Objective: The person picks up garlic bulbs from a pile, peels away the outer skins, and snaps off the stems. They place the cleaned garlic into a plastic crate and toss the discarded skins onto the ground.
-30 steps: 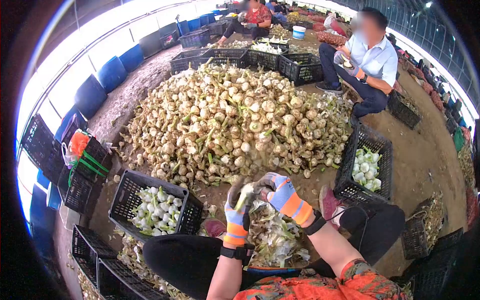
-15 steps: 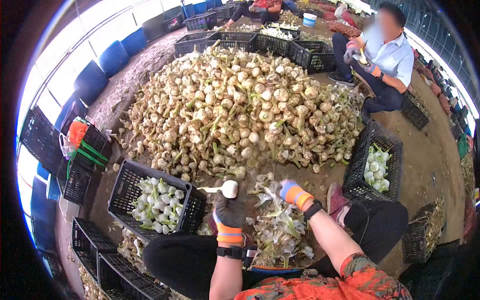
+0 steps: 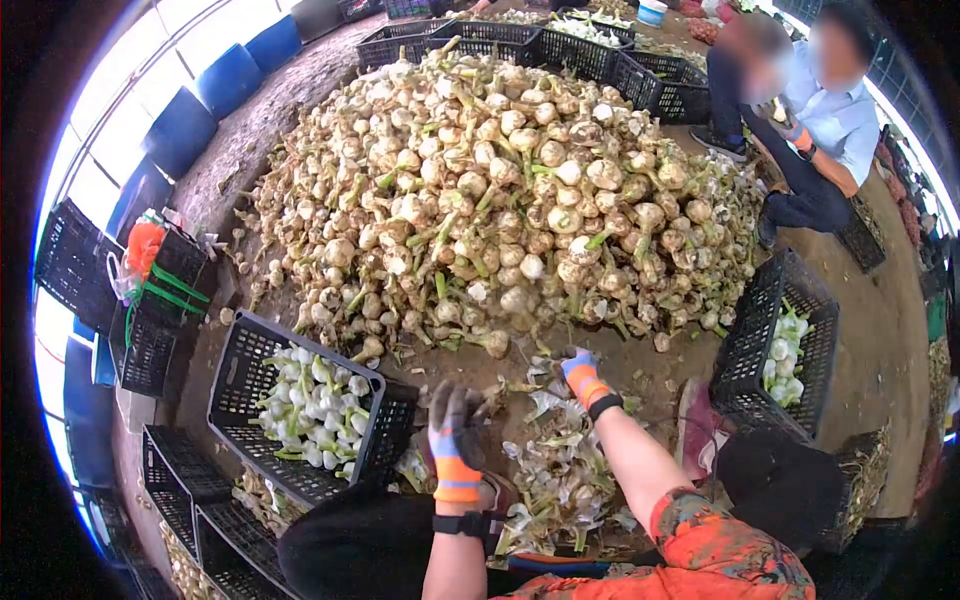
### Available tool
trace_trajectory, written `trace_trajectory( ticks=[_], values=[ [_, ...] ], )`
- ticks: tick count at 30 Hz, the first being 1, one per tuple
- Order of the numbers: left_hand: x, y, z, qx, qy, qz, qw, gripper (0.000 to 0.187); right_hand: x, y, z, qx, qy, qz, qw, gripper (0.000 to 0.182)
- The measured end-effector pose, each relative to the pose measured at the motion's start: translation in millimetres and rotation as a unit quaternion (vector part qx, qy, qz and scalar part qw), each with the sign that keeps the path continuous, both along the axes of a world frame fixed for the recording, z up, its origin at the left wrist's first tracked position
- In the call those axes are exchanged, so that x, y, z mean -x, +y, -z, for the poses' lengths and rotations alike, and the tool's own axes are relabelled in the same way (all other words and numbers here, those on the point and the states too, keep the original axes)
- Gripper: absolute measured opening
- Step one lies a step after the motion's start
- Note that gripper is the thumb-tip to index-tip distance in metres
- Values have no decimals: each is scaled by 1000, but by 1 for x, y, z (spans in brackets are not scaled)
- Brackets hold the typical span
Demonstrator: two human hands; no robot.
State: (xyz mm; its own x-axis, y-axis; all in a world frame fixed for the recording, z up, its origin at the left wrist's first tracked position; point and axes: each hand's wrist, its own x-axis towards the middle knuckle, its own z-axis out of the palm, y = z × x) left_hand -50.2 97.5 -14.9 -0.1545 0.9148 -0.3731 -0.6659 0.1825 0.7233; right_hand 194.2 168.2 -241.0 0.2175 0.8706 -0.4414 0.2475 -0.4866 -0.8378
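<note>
My left hand point(image 3: 457, 432), in a dark-palmed glove with an orange and blue cuff, is raised beside a black crate point(image 3: 397, 428). Its fingers are apart and nothing shows in them. That crate holds peeled white garlic bulbs point(image 3: 315, 405) with green stems. My right hand point(image 3: 582, 374), gloved alike, reaches over the ground just short of a big heap of unpeeled garlic point(image 3: 480, 210). Its fingers look curled in; whatever they hold is hidden. Below it, between my legs, lies a pile of stripped garlic skins point(image 3: 575, 470).
Another crate point(image 3: 790, 400) with peeled garlic stands to my right. Across the heap at right, a person point(image 3: 835, 130) sits working with gloved hands. More black crates point(image 3: 490, 42) line the far side. Stacked crates point(image 3: 150, 350) and blue barrels point(image 3: 180, 130) stand at left.
The peeled garlic bulb that was in my left hand is gone from it, and the fingers have opened. My right hand has moved slightly up toward the heap. The view has shifted.
</note>
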Motion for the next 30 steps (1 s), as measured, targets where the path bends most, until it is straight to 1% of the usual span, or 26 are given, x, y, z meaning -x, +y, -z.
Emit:
trace_trajectory(
  ticks=[1, 2, 3, 4, 5, 6, 7, 8, 9, 11, 12, 14, 16, 17, 18, 19, 20, 21, 22, 24, 25, 26, 28, 29, 30],
  values=[
    [-4, -1, 12, 21, 53, 48, 997, 38, 17, -15, -71, -3, 247, 80, 966, 26],
    [-12, -1, 16, 48, 52, 68, 995, 38, 32, -30, -131, -29, 395, 84, 914, 26],
    [-22, 0, 17, 8, 114, 89, 989, 41, 40, -40, -164, -54, 534, 86, 839, 27],
    [-30, -1, 17, -33, 177, 110, 978, 44, 44, -47, -167, -81, 492, 24, 866, 30],
    [-34, -1, 17, -45, 175, 161, 970, 44, 52, -53, -187, -112, 447, -35, 887, 34],
    [-41, -5, 15, -61, 128, 148, 979, 40, 59, -65, -209, -81, 506, -16, 859, 36],
    [-43, -8, -4, -61, 73, 147, 985, 43, 64, -69, -230, -87, 506, -18, 858, 36],
    [-44, -12, -20, -61, 17, 147, 987, 45, 66, -71, -249, -109, 472, -29, 874, 35],
    [-43, -13, -21, -70, 16, 149, 986, 45, 67, -73, -261, -133, 436, -39, 889, 36],
    [-44, -16, -23, -186, 131, 89, 970, 51, 64, -74, -264, -157, 448, -41, 879, 35],
    [-45, -20, -24, -195, 128, 93, 968, 51, 62, -76, -266, -174, 463, -40, 868, 35],
    [-51, -31, -41, -220, 102, 69, 968, 54, 61, -85, -275, -186, 449, -39, 873, 33],
    [-53, -37, -54, -226, 109, 57, 966, 53, 62, -93, -285, -217, 394, -80, 890, 32],
    [-51, -39, -55, -250, 175, 41, 952, 52, 58, -98, -293, -231, 406, -126, 875, 31],
    [-50, -39, -56, -271, 239, 24, 932, 52, 58, -101, -298, -237, 403, -127, 875, 31],
    [-52, -38, -63, -277, 234, 1, 932, 51, 61, -103, -304, -221, 402, -83, 885, 29],
    [-50, -40, -70, -281, 231, 2, 931, 51, 63, -106, -309, -203, 400, -38, 893, 27],
    [-46, -43, -77, -324, 379, -5, 867, 51, 63, -107, -315, -230, 325, -36, 917, 25],
    [-44, -46, -85, -359, 516, -12, 778, 51, 63, -107, -315, -234, 322, -35, 917, 25],
    [-46, -48, -82, -371, 509, -2, 777, 52, 62, -106, -315, -253, 333, -26, 908, 23],
    [-47, -51, -86, -369, 507, 4, 779, 51, 65, -111, -321, -241, 279, -20, 929, 23],
    [-47, -53, -89, -366, 506, 11, 781, 50, 66, -116, -326, -244, 277, -19, 929, 23],
    [-47, -52, -84, -380, 504, 20, 775, 50, 69, -125, -335, -213, 370, -6, 904, 23],
    [-48, -53, -83, -378, 451, 23, 808, 50, 69, -126, -334, -256, 354, -29, 899, 23],
    [-49, -54, -81, -375, 395, 27, 838, 50, 67, -128, -335, -257, 353, -29, 899, 23]
  ],
)
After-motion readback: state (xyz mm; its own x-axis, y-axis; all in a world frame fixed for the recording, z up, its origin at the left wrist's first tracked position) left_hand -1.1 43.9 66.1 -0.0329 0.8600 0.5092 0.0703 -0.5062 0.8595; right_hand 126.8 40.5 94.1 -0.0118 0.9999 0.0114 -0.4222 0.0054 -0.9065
